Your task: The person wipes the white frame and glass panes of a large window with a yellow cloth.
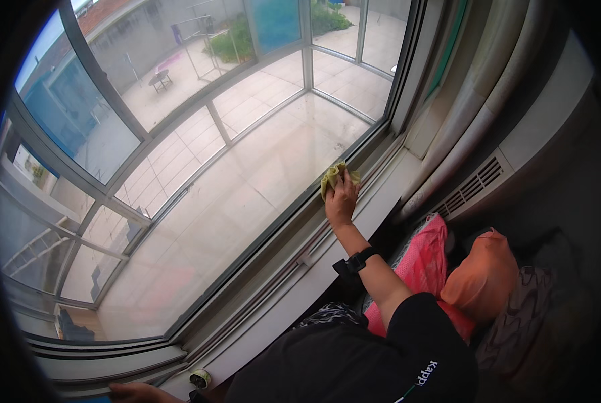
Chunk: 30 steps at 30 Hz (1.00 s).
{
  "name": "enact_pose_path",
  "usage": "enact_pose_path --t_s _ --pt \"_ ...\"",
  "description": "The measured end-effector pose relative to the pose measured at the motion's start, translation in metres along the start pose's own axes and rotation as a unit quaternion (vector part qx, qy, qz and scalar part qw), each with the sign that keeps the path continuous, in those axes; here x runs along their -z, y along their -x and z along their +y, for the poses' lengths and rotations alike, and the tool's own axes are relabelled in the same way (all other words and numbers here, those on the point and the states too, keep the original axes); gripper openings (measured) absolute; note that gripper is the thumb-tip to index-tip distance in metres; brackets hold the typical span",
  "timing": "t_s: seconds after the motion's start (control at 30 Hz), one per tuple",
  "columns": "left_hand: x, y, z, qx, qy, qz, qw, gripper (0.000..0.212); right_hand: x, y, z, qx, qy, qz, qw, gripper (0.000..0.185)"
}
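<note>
My right hand (342,204) grips a crumpled yellow-green cloth (334,177). It presses the cloth against the lower frame (260,242) of a large window, where the glass pane (240,201) meets the sill side. A black strap with a buckle (356,263) circles my right wrist. At the bottom left edge, my left hand (137,392) is partly cut off. It lies beside the end of a white sliding sash frame (111,362); its fingers are too hidden to read. Close to it, a small round roll or tin (200,378) sits on the white windowsill (280,315).
White pipes (482,101) run down beside the window at the right, next to a vented pale cabinet or appliance (471,184). Pink fabric (426,257), an orange bundle (484,277) and a patterned cloth (519,317) lie below the sill. Beyond the glass is a framed porch.
</note>
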<state>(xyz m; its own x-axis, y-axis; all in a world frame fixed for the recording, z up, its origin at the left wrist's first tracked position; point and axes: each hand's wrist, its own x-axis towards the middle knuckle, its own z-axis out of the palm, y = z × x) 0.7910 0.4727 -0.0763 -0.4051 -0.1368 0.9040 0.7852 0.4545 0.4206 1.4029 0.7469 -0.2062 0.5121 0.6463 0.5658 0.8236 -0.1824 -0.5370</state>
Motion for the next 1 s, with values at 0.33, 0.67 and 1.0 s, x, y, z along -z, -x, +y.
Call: enact_pose_path --t_s 0.33,0.67,1.0 --pt "0.024 -0.006 0.046 -0.045 0.166 -0.080 0.982 0.046 0.041 0.143 -0.118 0.111 -0.047 -0.085 0.989 0.051" --pt "0.021 0.000 0.040 -0.058 0.148 -0.137 0.978 0.053 0.067 0.242 -0.197 0.474 -0.243 -0.248 0.809 0.038" --pt "0.013 -0.002 0.023 -0.049 0.021 -0.103 0.993 0.043 0.055 0.134 -0.094 0.432 -0.235 -0.207 0.846 0.031"
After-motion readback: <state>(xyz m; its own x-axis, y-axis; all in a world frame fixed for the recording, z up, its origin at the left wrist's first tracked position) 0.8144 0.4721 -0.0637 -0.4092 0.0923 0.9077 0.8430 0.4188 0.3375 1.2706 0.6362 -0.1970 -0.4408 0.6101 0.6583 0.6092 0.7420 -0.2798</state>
